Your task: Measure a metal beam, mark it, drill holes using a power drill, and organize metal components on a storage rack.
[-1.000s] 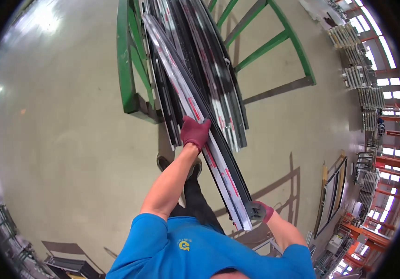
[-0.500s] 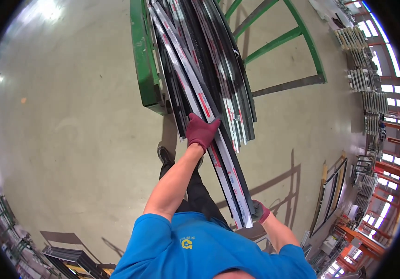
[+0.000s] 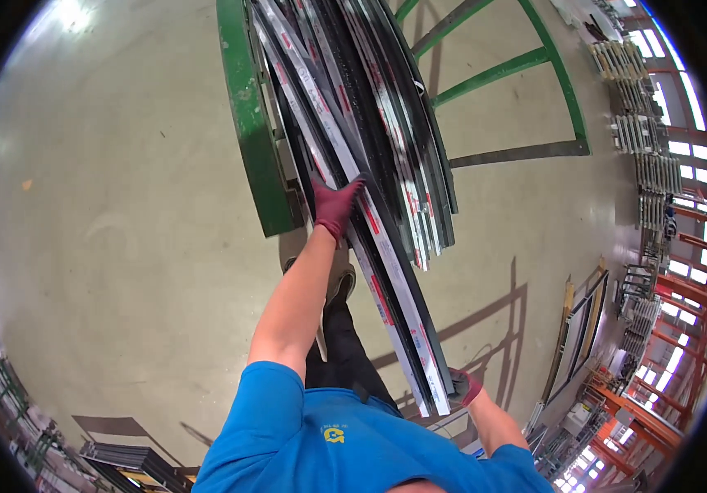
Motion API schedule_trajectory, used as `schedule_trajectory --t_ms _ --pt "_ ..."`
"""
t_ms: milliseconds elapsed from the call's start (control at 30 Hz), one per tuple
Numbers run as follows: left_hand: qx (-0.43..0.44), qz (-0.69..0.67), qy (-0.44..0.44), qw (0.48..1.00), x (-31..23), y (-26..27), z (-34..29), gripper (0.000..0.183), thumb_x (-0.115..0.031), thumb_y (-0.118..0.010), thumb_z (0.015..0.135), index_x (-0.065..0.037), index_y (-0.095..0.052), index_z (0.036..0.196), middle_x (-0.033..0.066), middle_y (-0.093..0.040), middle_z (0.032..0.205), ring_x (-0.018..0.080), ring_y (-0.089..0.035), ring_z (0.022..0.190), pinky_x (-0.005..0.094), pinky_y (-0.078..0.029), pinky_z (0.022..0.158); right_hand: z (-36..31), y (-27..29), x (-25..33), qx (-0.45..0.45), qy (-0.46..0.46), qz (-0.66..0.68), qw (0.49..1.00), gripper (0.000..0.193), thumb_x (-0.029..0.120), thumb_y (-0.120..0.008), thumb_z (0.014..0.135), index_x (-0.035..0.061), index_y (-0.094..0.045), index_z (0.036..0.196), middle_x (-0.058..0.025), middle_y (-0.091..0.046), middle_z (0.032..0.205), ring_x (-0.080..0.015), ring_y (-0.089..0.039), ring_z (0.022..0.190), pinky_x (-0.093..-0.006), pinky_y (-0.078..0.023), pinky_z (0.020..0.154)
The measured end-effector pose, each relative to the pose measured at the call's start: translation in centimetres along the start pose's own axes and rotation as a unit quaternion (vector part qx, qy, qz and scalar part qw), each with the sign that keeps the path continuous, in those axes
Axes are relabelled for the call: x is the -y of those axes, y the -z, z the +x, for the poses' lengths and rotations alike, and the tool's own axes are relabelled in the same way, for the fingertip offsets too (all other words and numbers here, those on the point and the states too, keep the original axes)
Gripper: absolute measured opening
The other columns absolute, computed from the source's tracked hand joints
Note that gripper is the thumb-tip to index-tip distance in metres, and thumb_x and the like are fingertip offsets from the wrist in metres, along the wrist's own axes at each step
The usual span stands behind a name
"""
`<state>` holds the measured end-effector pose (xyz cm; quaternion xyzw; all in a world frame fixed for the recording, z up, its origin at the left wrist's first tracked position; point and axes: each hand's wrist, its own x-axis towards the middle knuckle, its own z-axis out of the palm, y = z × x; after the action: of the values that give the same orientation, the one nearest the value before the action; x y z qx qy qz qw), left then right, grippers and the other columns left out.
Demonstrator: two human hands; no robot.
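Two long dark metal profiles (image 3: 382, 234), faced with white film bearing red print, slant from the stack down toward my body. My left hand (image 3: 337, 207), in a maroon glove, is closed across them partway along, thumb on the right side and fingers at the left. My right hand (image 3: 464, 387), in a maroon and grey glove, grips the right edge near their close end; its fingertips are partly hidden beneath. More dark and silvery profiles (image 3: 409, 164) lie in a bundle just right of the held pair.
A green metal rack (image 3: 251, 140) stands left of the bundle, and its green side frame (image 3: 563, 86) reaches out to the right. A dark frame (image 3: 579, 329) lies on the floor at right. Dark panels (image 3: 135, 464) are stacked at lower left. Racks and orange beams line the right side.
The held profiles have shifted slightly in view, their close ends lower. My left hand appears farther forward and left on them. One foot has come forward. The right hand keeps its grip.
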<state>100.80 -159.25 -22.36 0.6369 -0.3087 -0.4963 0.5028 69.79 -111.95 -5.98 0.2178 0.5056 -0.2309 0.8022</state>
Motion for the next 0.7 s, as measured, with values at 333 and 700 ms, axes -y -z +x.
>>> schedule_trajectory --t_ms 333,700 --pt "0.063 0.023 0.096 0.993 0.9 -1.2 3.7 0.099 -0.026 -0.100 0.065 0.006 -0.046 0.141 0.0198 -0.065 0.133 0.0284 -0.066 0.117 0.0377 -0.051 0.102 2.1 4.4 -1.5 -0.130 -0.047 0.041 0.990 0.040 0.024 -0.067 0.091 0.0051 -0.069 0.126 -0.0146 -0.075 0.117 -0.0295 -0.073 0.107 -0.0510 -0.056 0.099" --pt "0.144 -0.272 0.227 0.924 4.7 -0.1 2.6 0.048 -0.018 -0.083 0.085 0.001 -0.066 0.126 0.0095 -0.073 0.113 0.0232 -0.071 0.100 0.0368 -0.057 0.089 -2.4 -5.3 -3.9 -0.245 0.239 -0.304 0.889 0.055 0.035 -0.078 0.089 -0.0055 -0.066 0.125 -0.0070 -0.073 0.106 -0.0142 -0.066 0.095 -0.0313 -0.053 0.083"
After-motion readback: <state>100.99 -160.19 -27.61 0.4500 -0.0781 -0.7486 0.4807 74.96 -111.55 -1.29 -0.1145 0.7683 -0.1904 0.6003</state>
